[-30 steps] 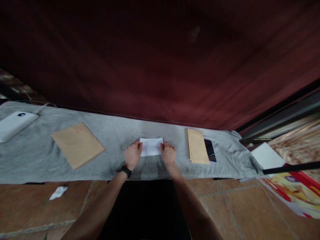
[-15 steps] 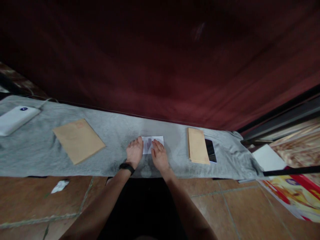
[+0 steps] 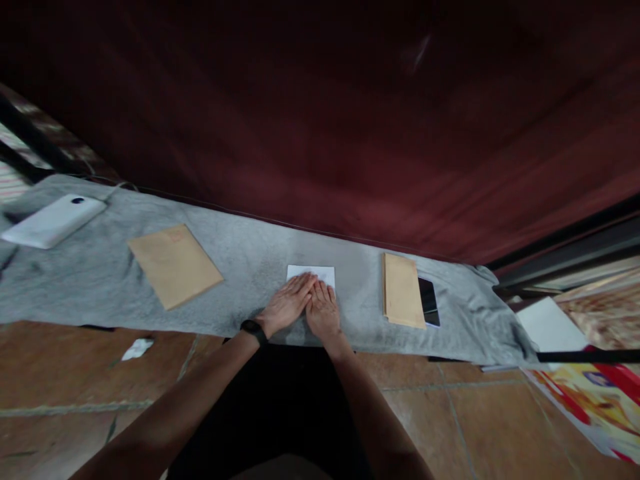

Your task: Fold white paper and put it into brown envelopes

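Observation:
A small white sheet of paper [image 3: 311, 269] lies on the grey cloth in front of me, its lower part covered by my hands. My left hand [image 3: 290, 300], with a black band at the wrist, rests flat on the paper with its fingers stretched to the right. Beside it, my right hand [image 3: 323, 312] also lies flat on the sheet, fingers pointing away from me. The fingertips of the two hands touch or overlap near the middle of the paper.
One brown envelope [image 3: 175, 265] lies to the left, and a stack of brown envelopes [image 3: 404, 291] to the right, partly over a dark phone [image 3: 429, 302]. A white device [image 3: 54, 221] with a cable sits far left. Dark red cloth [image 3: 320, 133] hangs behind the grey-covered surface [image 3: 350, 333].
My left hand has slid from the paper's left edge to its middle, up against my right hand. The whole view has shifted and tilted slightly.

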Action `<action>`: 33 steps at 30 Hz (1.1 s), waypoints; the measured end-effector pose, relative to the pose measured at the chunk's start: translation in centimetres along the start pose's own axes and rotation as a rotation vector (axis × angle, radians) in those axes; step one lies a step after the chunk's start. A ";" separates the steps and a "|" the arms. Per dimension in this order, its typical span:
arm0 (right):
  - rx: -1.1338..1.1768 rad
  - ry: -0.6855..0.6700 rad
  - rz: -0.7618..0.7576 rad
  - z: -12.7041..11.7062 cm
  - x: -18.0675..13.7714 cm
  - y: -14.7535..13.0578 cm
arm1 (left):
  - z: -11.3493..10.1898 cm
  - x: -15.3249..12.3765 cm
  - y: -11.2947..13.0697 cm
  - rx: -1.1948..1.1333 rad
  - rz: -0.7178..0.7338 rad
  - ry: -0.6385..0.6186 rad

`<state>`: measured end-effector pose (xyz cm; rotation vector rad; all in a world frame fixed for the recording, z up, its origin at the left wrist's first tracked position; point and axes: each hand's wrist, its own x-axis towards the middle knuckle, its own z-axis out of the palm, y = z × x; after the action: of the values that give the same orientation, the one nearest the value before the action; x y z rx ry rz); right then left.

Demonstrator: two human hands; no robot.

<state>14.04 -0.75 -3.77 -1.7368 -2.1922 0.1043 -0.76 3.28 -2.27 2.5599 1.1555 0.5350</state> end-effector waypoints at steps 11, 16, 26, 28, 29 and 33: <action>-0.106 -0.029 0.004 -0.4 -0.7 1.1 | 0.3 -1.4 -0.5 0.214 0.066 -0.011; -0.123 0.005 0.049 -1.1 -1.5 2.5 | -0.1 -2.0 -0.2 0.236 0.038 0.005; -0.121 0.011 0.173 -2.5 -2.2 4.0 | -0.4 -3.6 -1.3 0.305 -0.114 0.014; -0.114 0.038 0.202 -2.7 -1.7 3.4 | -0.3 -3.7 -1.5 0.308 -0.113 0.021; -0.104 0.048 0.196 -2.8 -1.3 2.9 | -0.2 -3.6 -1.5 0.307 -0.112 0.027; -0.009 0.006 0.029 -2.0 0.7 0.2 | 0.0 -3.6 -1.6 0.321 -0.095 0.048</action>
<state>14.68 -0.32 -1.79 -1.7723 -2.1662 0.0959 -4.02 1.60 -3.68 2.7483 1.4779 0.4189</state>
